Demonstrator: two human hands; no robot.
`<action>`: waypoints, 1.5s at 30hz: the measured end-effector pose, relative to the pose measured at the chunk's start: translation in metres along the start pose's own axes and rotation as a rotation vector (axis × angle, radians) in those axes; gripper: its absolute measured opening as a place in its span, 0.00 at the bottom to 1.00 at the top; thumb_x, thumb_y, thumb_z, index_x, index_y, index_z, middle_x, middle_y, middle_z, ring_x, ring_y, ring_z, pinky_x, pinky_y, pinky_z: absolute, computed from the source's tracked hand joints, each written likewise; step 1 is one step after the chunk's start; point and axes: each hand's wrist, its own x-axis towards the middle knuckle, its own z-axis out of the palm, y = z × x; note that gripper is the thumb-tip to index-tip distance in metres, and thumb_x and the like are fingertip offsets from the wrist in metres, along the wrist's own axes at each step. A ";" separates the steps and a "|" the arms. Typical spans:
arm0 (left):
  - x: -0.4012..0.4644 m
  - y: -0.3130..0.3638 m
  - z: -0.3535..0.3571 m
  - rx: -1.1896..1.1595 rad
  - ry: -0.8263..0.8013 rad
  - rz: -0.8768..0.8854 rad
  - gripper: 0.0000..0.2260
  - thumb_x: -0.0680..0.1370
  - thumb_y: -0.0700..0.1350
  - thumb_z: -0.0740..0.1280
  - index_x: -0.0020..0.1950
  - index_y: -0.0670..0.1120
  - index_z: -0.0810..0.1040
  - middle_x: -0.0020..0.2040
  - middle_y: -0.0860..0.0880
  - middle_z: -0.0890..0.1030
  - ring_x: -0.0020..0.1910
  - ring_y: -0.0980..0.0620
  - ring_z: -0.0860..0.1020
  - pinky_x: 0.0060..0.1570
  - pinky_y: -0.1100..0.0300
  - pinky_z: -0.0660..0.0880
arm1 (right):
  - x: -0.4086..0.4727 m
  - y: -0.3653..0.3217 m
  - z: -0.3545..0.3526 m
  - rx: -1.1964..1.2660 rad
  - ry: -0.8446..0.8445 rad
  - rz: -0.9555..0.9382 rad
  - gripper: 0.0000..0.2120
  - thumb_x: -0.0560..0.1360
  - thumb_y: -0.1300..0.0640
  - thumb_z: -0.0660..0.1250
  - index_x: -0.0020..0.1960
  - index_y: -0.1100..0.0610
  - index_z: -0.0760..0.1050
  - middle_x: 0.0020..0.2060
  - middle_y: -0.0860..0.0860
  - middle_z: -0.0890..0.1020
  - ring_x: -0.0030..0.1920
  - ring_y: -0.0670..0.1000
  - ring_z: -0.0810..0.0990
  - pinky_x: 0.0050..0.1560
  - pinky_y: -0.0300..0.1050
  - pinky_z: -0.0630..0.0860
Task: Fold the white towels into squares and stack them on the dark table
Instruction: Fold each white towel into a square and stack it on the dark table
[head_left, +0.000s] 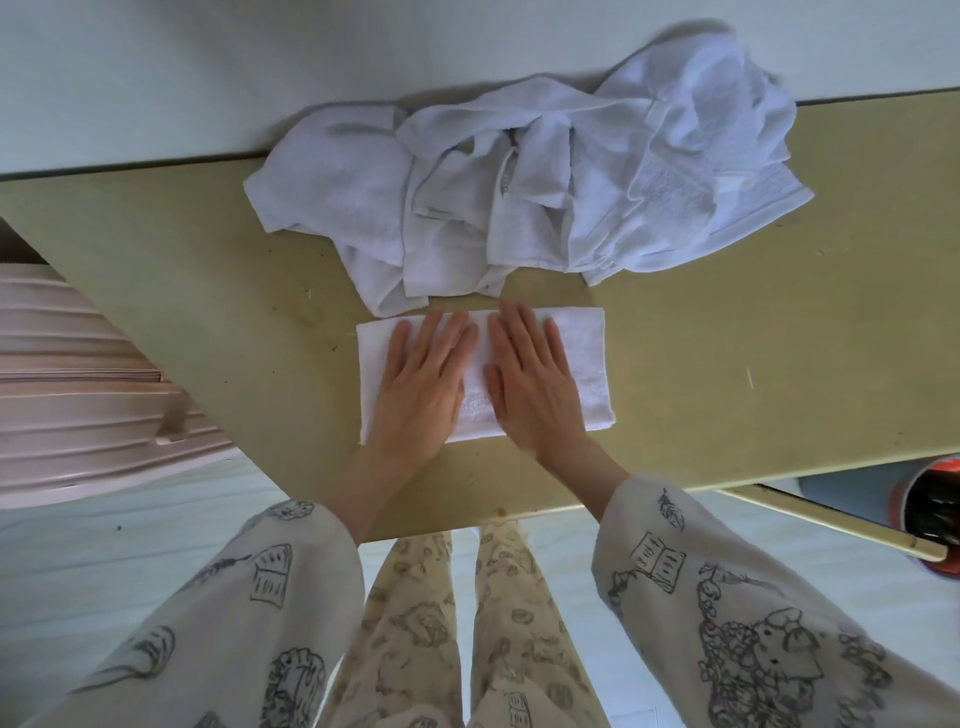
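Printed sleeves (727, 613) and trouser legs filled the bottom of the view, and from them both hands reached onto the table (727, 364). Neither hand gripped anything: the left hand (421, 384) and the right hand (530, 384) lay flat, fingers straight and a little spread, palms pressing side by side on the folded towel (589, 358). That towel lay as a long rectangle just inside the near edge of the table, its long side running left to right, not yet a square.

It looked soft, light and limp, a thin terry cloth that would sag if lifted by one point and hold a crease only when pressed. Taking it by the two corners of one short end, right or left, and carrying that end across to the other would probably make the square; a pinch through all layers would keep them from sliding apart.

Just beyond it, almost touching its far edge, the pile of unfolded towels (519, 197) sprawled against the wall (208, 78), one corner hanging close to the fingertips. Bare tabletop lay to the right and left of the rectangle, seemingly room enough for a stack. The near edge was close behind the wrists, so a careless pull could drag the cloth off. A pink ribbed thing (67, 374) stood past the table's left end, and a red-rimmed bin (930, 509) sat below on the right.
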 end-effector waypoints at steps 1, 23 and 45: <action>-0.002 -0.005 0.003 0.005 0.000 0.001 0.20 0.77 0.42 0.59 0.70 0.44 0.68 0.70 0.45 0.69 0.71 0.44 0.65 0.70 0.44 0.59 | 0.000 0.006 0.003 -0.020 0.003 0.006 0.23 0.79 0.52 0.53 0.69 0.63 0.67 0.69 0.60 0.69 0.70 0.58 0.66 0.71 0.55 0.58; -0.008 -0.044 -0.039 -0.263 0.157 -0.506 0.12 0.78 0.38 0.56 0.58 0.39 0.74 0.56 0.38 0.75 0.55 0.37 0.72 0.55 0.45 0.68 | -0.003 0.004 -0.017 -0.124 -0.083 0.057 0.27 0.79 0.43 0.47 0.73 0.55 0.59 0.73 0.59 0.61 0.74 0.59 0.57 0.72 0.59 0.47; -0.021 -0.054 -0.060 -0.706 -0.532 -0.811 0.16 0.66 0.58 0.70 0.50 0.53 0.77 0.51 0.52 0.80 0.55 0.48 0.76 0.61 0.48 0.67 | -0.018 -0.018 0.007 -0.092 -0.103 0.032 0.25 0.79 0.47 0.47 0.73 0.56 0.59 0.74 0.57 0.61 0.74 0.56 0.55 0.72 0.60 0.49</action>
